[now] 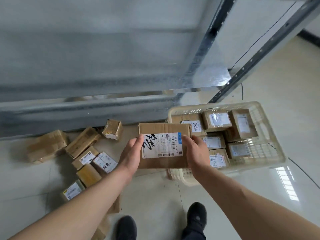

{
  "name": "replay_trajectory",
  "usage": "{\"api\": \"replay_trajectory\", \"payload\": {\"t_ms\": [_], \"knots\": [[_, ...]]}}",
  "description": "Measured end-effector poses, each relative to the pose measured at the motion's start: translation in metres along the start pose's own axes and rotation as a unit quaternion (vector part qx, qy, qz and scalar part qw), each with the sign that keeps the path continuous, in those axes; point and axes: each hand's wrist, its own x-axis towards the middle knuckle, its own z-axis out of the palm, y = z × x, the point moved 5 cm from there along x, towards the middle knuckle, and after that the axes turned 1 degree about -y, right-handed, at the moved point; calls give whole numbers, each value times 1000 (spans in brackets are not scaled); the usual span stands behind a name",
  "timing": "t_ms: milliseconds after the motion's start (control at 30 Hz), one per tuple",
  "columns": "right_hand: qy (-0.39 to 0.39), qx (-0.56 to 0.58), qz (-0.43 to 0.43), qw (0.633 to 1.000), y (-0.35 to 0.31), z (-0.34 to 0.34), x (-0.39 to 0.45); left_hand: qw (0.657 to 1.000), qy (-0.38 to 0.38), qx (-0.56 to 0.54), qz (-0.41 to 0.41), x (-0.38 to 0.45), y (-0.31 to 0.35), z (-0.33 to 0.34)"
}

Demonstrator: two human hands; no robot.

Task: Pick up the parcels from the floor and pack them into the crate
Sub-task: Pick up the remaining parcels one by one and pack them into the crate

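Observation:
A brown cardboard parcel (162, 130) with a white shipping label is held in the air at the centre of the view. My left hand (132, 153) grips its left side and my right hand (196, 152) grips its right side. The parcel hangs over the left edge of a cream plastic crate (270, 149). Several labelled parcels (217, 119) lie packed inside the crate. On the floor to the left lie several more parcels (83, 142), some brown, some with white labels.
A galvanised metal shelf unit (103, 66) fills the top and left of the view, with its upright post (249, 66) running down toward the crate. My two black shoes (196, 215) stand on the glossy tiled floor (285, 101) below the parcel.

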Motion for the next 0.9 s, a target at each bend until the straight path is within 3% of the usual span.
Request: {"api": "replay_trajectory", "payload": {"t_ms": [233, 500, 900], "knots": [[20, 32, 4, 999, 7, -113, 31, 998, -53, 4, 13, 5, 32, 118], [-19, 28, 19, 999, 37, -220, 104, 999, -42, 1, -26, 23, 31, 243], [-9, 28, 48, 998, 82, -313, 175, 993, -75, 16, -86, 63, 17, 364]]}}
